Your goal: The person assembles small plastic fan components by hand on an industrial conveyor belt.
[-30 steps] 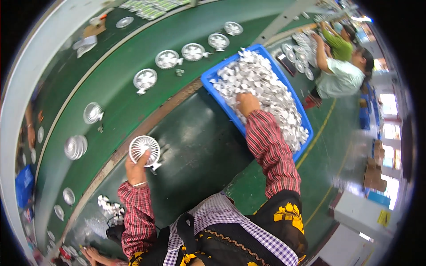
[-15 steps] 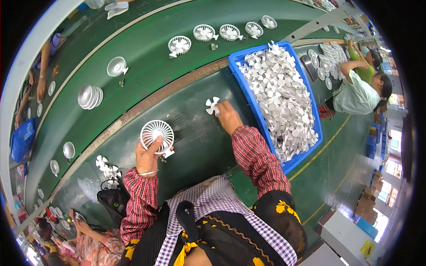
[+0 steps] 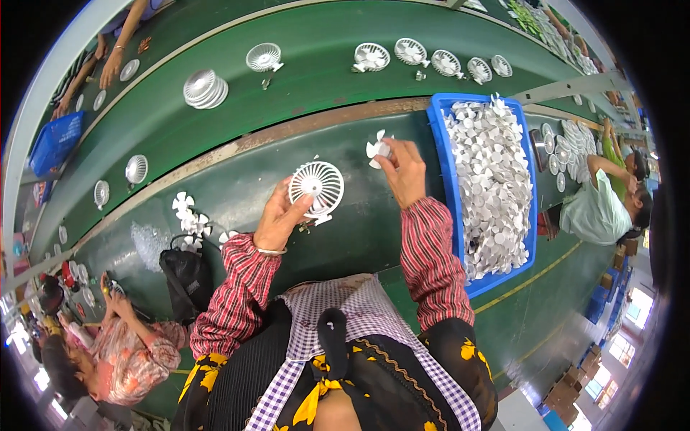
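Note:
My left hand is closed around the lower left rim of a round white fan housing with radial ribs, its thumb lying over the ribs. A small metal and white fitting shows at the housing's lower edge. Farther right, my right hand pinches a small white fan blade between thumb and fingers, just above the green work surface. The two parts are apart. Right of that hand stands a blue tray heaped with loose white fan blades.
Beyond a worn ledge, a green conveyor belt carries several fan housings and a housing stack. At left lie loose blades, clear plastic and a black bag. Co-workers sit at left and right.
My right hand has picked up the fan blade it was reaching at on the surface. The view has swung left; the left hand still holds the fan housing.

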### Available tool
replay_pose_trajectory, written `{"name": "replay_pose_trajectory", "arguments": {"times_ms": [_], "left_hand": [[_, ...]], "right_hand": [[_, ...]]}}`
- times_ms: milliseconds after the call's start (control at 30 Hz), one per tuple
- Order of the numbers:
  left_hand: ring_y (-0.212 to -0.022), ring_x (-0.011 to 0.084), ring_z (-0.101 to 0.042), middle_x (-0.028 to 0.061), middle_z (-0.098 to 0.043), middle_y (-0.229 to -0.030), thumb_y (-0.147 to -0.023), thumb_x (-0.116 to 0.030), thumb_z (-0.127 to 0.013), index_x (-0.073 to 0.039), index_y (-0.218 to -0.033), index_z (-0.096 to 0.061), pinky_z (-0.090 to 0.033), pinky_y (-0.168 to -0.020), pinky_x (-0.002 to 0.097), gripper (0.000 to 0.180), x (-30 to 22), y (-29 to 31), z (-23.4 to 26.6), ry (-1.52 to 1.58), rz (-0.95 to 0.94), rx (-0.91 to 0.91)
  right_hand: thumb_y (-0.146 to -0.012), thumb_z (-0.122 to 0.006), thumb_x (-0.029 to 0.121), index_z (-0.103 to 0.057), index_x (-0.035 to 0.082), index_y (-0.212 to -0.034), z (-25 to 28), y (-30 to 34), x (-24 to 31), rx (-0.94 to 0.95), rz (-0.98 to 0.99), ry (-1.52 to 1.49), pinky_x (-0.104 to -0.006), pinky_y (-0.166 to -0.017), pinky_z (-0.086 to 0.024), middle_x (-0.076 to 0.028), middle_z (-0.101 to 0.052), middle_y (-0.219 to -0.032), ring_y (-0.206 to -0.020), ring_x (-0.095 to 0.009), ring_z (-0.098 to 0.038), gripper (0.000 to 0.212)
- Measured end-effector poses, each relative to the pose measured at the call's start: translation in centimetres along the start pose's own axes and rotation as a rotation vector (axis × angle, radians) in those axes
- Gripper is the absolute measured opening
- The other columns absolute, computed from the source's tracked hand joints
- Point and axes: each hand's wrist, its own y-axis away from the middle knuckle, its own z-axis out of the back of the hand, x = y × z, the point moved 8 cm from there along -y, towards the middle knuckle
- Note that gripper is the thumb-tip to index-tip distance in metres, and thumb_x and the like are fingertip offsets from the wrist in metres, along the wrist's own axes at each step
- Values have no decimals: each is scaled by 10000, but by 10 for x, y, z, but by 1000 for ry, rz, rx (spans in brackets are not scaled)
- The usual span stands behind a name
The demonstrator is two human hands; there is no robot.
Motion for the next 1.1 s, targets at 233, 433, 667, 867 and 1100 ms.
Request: {"name": "replay_pose_trajectory", "arguments": {"times_ms": [233,433,667,867,1100], "left_hand": [[-961,138,-537,94,-512,-1105,-860,-134,-597,46,-1242,-327,-481,-776,246,501,-16,6,-17,-88,-70,44],[-876,111,-546,91,-554,-1013,-840,-119,-625,52,-1180,-391,-473,-708,230,447,-23,6,-16,-169,-164,-45],[-764,94,-552,89,-603,-866,-800,-112,-665,63,-1036,-487,-469,-644,228,344,-18,1,1,-449,-225,-221],[-799,103,-571,91,-614,-909,-798,-128,-675,50,-1067,-503,-478,-675,233,365,-20,-2,-10,-434,-207,-162],[-825,116,-576,74,-612,-927,-813,-101,-649,26,-1079,-508,-478,-732,251,327,-32,-9,-17,-380,-154,-172]], "right_hand": [[-728,-622,23,-540,28,-1060,-23,48,124,176,441,-3,-380,-732,-483,-140,-494,-978,-891,-305,-550,341],[-731,-586,12,-518,8,-1070,-44,56,130,204,531,148,-381,-741,-490,-135,-475,-996,-901,-302,-550,346],[-716,-622,33,-501,3,-1103,-48,57,125,221,508,136,-379,-769,-477,-145,-464,-1038,-942,-306,-529,406],[-648,-743,138,-506,-19,-1111,-37,33,74,298,114,-322,-355,-789,-466,-189,-547,-1041,-932,-312,-562,543],[-661,-752,167,-570,-21,-982,-70,28,45,363,-159,-625,-290,-671,-472,-107,-620,-831,-751,-144,-590,414]]}}
